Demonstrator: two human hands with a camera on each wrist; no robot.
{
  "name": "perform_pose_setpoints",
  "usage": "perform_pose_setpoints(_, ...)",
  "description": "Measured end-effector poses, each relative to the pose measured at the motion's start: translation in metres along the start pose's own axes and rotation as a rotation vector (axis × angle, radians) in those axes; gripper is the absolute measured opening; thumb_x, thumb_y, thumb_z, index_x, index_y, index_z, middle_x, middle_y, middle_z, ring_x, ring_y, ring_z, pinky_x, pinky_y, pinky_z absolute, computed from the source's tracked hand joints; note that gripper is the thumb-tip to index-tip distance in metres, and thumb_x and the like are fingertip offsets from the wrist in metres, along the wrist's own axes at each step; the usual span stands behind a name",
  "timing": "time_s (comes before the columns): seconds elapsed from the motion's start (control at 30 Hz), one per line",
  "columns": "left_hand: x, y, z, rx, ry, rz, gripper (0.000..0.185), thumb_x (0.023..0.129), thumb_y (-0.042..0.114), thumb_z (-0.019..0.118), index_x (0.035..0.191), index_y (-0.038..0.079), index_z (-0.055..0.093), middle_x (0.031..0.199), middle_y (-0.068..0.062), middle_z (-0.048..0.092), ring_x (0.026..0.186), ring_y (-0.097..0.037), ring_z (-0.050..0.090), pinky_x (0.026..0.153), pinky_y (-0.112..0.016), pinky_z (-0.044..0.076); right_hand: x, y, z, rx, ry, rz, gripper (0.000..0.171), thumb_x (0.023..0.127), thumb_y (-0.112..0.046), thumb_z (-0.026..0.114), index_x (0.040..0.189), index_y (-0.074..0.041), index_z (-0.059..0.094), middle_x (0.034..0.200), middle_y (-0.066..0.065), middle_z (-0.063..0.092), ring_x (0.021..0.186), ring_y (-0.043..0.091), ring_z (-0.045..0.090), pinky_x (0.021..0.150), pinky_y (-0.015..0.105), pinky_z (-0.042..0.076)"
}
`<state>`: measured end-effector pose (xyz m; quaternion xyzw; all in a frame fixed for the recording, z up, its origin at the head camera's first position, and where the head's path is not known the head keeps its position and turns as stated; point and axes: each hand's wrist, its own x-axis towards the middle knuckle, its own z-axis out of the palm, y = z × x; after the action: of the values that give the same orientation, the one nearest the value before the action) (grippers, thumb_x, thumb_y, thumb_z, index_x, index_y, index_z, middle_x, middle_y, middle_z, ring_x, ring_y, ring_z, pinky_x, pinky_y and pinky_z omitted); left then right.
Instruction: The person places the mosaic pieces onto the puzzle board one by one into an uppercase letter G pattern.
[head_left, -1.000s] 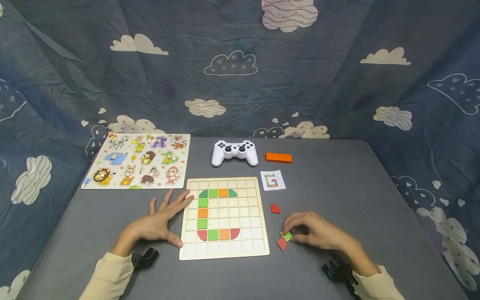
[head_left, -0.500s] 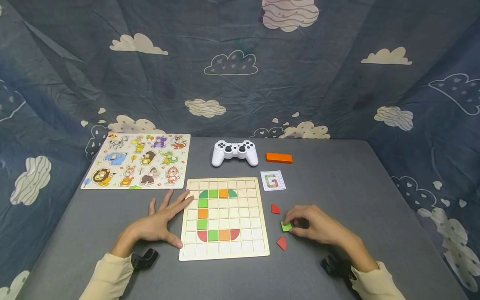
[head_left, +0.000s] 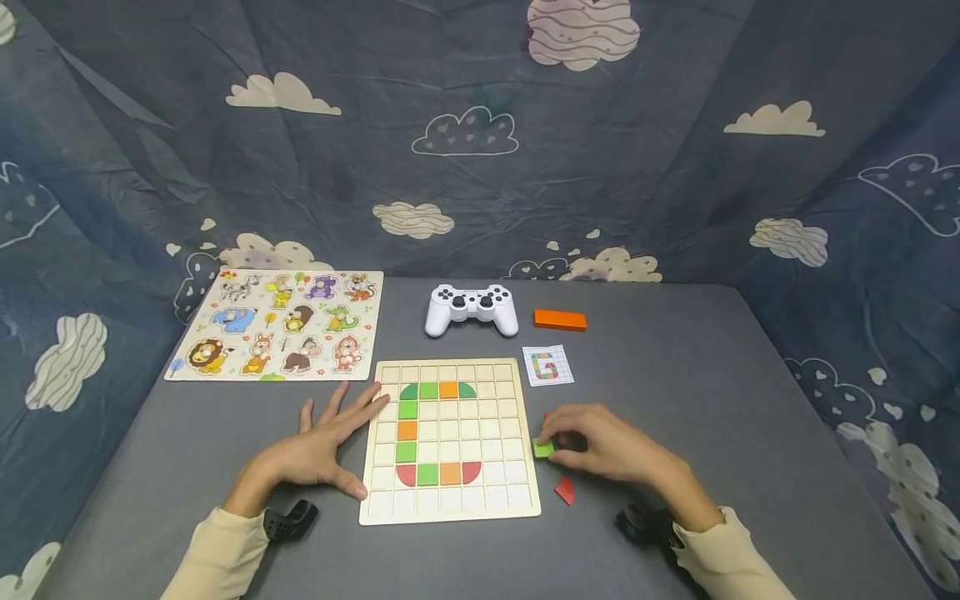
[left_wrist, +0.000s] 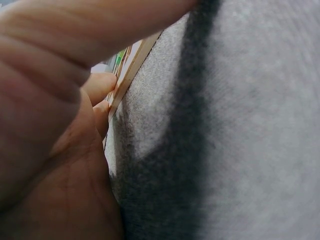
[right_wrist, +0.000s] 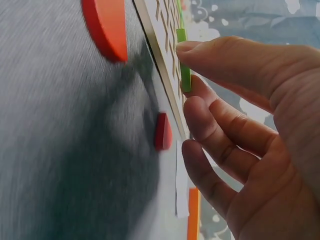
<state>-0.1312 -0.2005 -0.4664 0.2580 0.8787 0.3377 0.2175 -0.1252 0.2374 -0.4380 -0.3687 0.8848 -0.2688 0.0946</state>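
Between the thumb and fingertips of my right hand (head_left: 611, 442) is a green square tile (head_left: 543, 449), just off the right edge of a wooden grid board (head_left: 491, 425). The right wrist view shows that green tile edge-on, clear of the table. My left hand (head_left: 318, 446) lies spread at the board's left side, with fingertips on its edge. Green, orange and red tiles form a C-like shape in the grid. One red quarter-round tile (head_left: 565, 491) lies below the right hand. A second red tile (right_wrist: 163, 131) is mostly hidden behind the hand in the head view.
A small printed card (head_left: 547, 366) with a coloured G pattern lies beyond the board's right corner. Farther back are an orange block (head_left: 559, 320) and a white game controller (head_left: 472, 310). An animal puzzle board (head_left: 366, 333) occupies the back left. Cloud-print cloth hangs behind.
My right hand has lifted the green tile away from beside the lower red tile and carried it left to the board's edge. The left hand stays put.
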Motion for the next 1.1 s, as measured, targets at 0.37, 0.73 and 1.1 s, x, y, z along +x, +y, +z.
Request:
perform_pose_setpoints(0.37, 0.001, -0.001, -0.001, 0.008, 0.009, 0.012, 0.128, 0.060, 0.053, 0.089, 0.162, 0.019, 0.020, 0.170, -0.009, 0.000, 0.150, -0.046, -0.022, 0.102, -0.077, -0.023, 0.030, -0.017, 0.007, 0.008, -0.018, -0.014, 0.018, 0.088, -0.021, 0.077, 0.105, -0.021, 0.074, 0.105, -0.012, 0.069, 0.095, 0.008, 0.063, 0.086, 0.030, 0.054)
perform_pose_setpoints(0.73, 0.000, 0.001, -0.001, 0.012, 0.012, 0.021, 0.127, 0.060, 0.051, 0.089, 0.161, 0.017, 0.020, 0.170, -0.011, 0.000, 0.149, -0.047, -0.022, 0.101, -0.078, -0.023, 0.053, -0.034, 0.021, 0.016, -0.009, -0.090, 0.014, 0.089, -0.019, 0.075, 0.103, -0.016, 0.075, 0.102, -0.007, 0.071, 0.083, 0.010, 0.062, 0.075, 0.023, 0.052)
perform_pose_setpoints(1.1, -0.004, 0.002, -0.001, 0.005, 0.013, 0.028, 0.125, 0.061, 0.049, 0.089, 0.161, 0.018, 0.021, 0.170, -0.011, 0.000, 0.149, -0.047, -0.023, 0.100, -0.078, -0.024, 0.069, -0.048, 0.035, -0.116, -0.017, -0.092, 0.015, 0.089, -0.024, 0.075, 0.103, -0.019, 0.077, 0.104, -0.009, 0.072, 0.096, 0.005, 0.063, 0.089, 0.025, 0.052)
